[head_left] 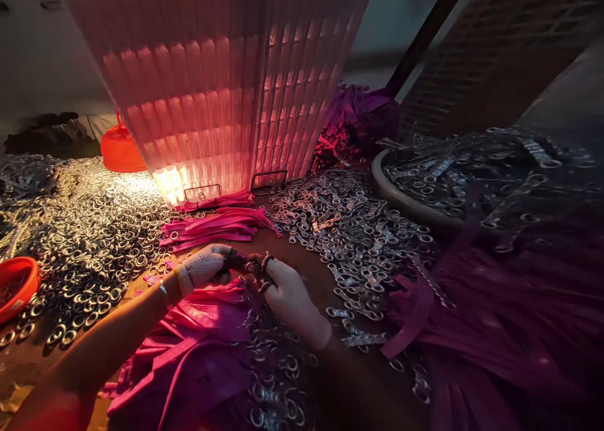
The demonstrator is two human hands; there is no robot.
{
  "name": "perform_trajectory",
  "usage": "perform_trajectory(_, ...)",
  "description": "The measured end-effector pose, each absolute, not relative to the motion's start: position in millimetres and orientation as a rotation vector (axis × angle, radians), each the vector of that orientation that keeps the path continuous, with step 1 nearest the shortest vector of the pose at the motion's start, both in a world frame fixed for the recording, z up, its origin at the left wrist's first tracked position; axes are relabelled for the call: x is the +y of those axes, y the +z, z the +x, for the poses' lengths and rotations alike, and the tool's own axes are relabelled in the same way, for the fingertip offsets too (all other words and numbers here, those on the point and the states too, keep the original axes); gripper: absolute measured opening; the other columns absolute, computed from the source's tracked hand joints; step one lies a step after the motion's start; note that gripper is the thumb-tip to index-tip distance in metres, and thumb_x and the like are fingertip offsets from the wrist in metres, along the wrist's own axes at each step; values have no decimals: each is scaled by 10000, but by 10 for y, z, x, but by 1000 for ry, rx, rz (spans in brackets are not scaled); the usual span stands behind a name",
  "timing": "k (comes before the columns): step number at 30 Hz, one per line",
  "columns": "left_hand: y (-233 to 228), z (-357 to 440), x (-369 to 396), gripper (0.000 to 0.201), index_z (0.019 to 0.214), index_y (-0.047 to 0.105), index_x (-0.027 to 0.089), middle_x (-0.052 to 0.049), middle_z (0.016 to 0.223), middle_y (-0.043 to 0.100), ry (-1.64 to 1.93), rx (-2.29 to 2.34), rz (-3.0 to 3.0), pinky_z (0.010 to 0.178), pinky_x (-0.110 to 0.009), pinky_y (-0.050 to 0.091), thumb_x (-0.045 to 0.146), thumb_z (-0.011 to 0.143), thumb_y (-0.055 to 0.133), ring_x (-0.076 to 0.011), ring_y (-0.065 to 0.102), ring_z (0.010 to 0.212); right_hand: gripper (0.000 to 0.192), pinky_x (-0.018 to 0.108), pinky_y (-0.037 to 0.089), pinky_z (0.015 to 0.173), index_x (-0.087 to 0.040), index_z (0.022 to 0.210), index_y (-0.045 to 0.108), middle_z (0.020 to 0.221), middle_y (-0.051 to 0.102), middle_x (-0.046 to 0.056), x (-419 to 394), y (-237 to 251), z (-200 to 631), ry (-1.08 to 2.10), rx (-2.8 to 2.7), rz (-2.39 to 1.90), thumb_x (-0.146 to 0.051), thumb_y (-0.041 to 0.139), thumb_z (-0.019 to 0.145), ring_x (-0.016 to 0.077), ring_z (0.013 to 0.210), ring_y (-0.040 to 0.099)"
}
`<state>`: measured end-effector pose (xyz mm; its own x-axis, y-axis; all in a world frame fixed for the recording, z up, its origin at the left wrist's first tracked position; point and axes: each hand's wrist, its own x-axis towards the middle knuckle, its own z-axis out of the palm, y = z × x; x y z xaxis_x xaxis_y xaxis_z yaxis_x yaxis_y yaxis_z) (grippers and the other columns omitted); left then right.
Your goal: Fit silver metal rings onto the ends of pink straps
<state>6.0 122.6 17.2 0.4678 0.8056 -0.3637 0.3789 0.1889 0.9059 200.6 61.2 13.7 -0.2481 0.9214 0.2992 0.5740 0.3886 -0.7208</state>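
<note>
Both my hands wear pale knit gloves and meet at the middle of the work surface. My left hand pinches a pink strap end with dark fingertips. My right hand touches it from the right and holds a small metal ring between its fingers. Under my hands lies a heap of pink straps mixed with rings. A neat bundle of pink straps with rings fitted lies just beyond my hands.
A big glowing ribbed pink panel stands behind. Piles of metal rings spread left, metal buckle pieces right. Also an orange bowl at the left edge, an orange container, a round tray of metal parts, and purple straps.
</note>
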Motion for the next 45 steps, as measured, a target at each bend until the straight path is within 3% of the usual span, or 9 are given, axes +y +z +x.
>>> perform_trajectory(4, 321, -114, 818, 320, 832, 624, 125, 42, 534, 482, 585, 1007, 1139, 332, -174, 222, 443, 842, 597, -42, 332, 352, 214, 294, 356, 676, -164, 844, 653, 843, 676, 83, 549, 290, 1817, 324, -2224, -1455, -86, 487, 735, 199, 756, 552)
perform_trajectory(8, 276, -166, 629, 341, 720, 538, 164, 75, 475, 399, 676, 982, 1063, 331, -176, 211, 475, 838, 612, -39, 287, 336, 173, 335, 303, 662, -153, 841, 653, 875, 665, 117, 450, 427, 1662, 42, -2498, -1465, -85, 506, 781, 213, 761, 557)
perform_trajectory(14, 399, -151, 428, 404, 662, 504, 177, 50, 449, 439, 722, 1111, 1380, 381, -199, 243, 510, 883, 566, -58, 337, 366, 193, 364, 271, 640, -155, 807, 638, 856, 641, 144, 307, 481, 1628, -142, -2628, -1439, -126, 467, 891, 231, 744, 549)
perform_trajectory(17, 457, -147, 357, 361, 624, 512, 169, 37, 468, 473, 692, 1213, 1649, 443, -200, 268, 401, 897, 552, -64, 383, 430, 198, 361, 270, 639, -157, 807, 637, 844, 639, 136, 261, 439, 1636, -152, -2609, -1395, -115, 462, 889, 225, 735, 536)
perform_trajectory(22, 324, -180, 353, 136, 682, 608, 153, 12, 579, 562, 648, 1178, 1789, 513, -207, 296, 182, 797, 542, -87, 441, 535, 177, 358, 304, 659, -152, 844, 636, 890, 649, 141, 205, 395, 1603, -73, -2527, -1413, -60, 487, 822, 230, 779, 542)
perform_trajectory(26, 250, -189, 295, 196, 826, 683, 145, 4, 579, 565, 683, 1222, 1562, 491, -219, 311, 244, 846, 515, -94, 425, 483, 229, 331, 356, 692, -148, 945, 623, 966, 660, 131, 179, 462, 1614, 123, -2523, -1519, -45, 531, 763, 232, 846, 591)
perform_trajectory(30, 243, -170, 208, 193, 737, 680, 135, -29, 626, 610, 749, 1267, 1627, 535, -222, 335, 230, 839, 546, -112, 472, 560, 268, 298, 377, 660, -145, 1012, 611, 926, 705, 126, 176, 496, 1652, 285, -2588, -1549, -65, 529, 769, 231, 836, 655)
perform_trajectory(37, 200, -147, 153, 212, 683, 652, 134, -25, 660, 638, 694, 1288, 1783, 584, -222, 342, 188, 841, 522, -117, 489, 622, 202, 282, 401, 578, -99, 988, 614, 778, 707, 159, 138, 324, 1612, 195, -2700, -1503, -224, 526, 856, 251, 705, 692)
perform_trajectory(45, 461, -296, 274, 191, 788, 724, 177, -36, 765, 721, 508, 1196, 1980, 652, -227, 424, 232, 871, 561, -149, 599, 694, 223, 293, 394, 582, -124, 1019, 639, 818, 722, 146, 128, 502, 1695, 214, -2793, -1378, -212, 515, 856, 254, 700, 678)
